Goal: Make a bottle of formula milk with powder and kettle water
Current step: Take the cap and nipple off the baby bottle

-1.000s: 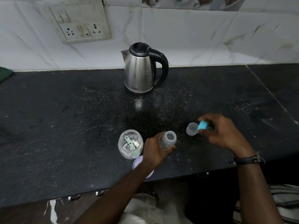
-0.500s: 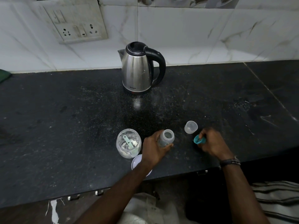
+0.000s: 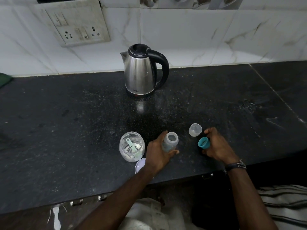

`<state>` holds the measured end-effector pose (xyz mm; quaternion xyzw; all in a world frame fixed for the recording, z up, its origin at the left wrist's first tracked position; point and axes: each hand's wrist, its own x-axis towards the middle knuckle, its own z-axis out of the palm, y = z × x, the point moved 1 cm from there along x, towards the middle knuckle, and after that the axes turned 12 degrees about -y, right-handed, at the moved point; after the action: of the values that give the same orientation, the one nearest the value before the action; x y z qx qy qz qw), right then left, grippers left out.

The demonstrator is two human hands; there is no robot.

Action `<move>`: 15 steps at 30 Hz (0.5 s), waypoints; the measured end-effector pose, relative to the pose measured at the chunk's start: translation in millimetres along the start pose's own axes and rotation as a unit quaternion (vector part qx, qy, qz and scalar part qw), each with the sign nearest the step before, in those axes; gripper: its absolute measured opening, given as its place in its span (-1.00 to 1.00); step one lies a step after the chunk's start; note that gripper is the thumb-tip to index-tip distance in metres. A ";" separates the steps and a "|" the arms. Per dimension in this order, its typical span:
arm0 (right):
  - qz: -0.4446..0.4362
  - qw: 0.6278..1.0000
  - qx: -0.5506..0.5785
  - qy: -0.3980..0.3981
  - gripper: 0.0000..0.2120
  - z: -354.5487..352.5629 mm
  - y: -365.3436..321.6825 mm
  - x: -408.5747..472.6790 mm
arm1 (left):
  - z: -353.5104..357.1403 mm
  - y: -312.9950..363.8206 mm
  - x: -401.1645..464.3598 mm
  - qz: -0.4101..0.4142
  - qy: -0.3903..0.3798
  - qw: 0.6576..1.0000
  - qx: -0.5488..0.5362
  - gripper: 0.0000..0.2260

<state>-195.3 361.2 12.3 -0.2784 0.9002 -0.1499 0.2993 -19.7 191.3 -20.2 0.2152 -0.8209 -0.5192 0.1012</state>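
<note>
An open baby bottle [image 3: 171,141] stands on the black counter [image 3: 83,130], gripped around its body by my left hand [image 3: 157,155]. My right hand [image 3: 216,146] holds the teal bottle collar [image 3: 204,142] low against the counter. The clear bottle cap [image 3: 195,129] lies on the counter just behind that hand. To the left of the bottle stands an open glass jar [image 3: 132,146] with white powder and a pale green scoop [image 3: 132,145] inside. A steel kettle [image 3: 142,72] with a black handle stands at the back by the wall.
The jar's white lid [image 3: 139,166] lies at the counter's front edge, partly under my left wrist. A wall socket plate [image 3: 78,27] is mounted behind the kettle to the left. A green object [image 3: 4,79] peeks in at the far left. The counter's front edge runs just below my hands.
My right hand set the clear cap down on the counter, then drew back toward me and lowered the teal collar to the counter. The left hand kept its hold on the bottle.
</note>
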 end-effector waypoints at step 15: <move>0.006 1.000 -0.030 -0.002 0.07 -20.7 -9.9 -9.5 | -2.3 20.4 -21.4 0.046 -0.002 0.999 -0.006 0.11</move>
<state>-197.7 361.0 37.1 -0.2821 0.9056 -0.1203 0.2931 -4.9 206.8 0.3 0.1757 -0.8268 -0.5195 0.1248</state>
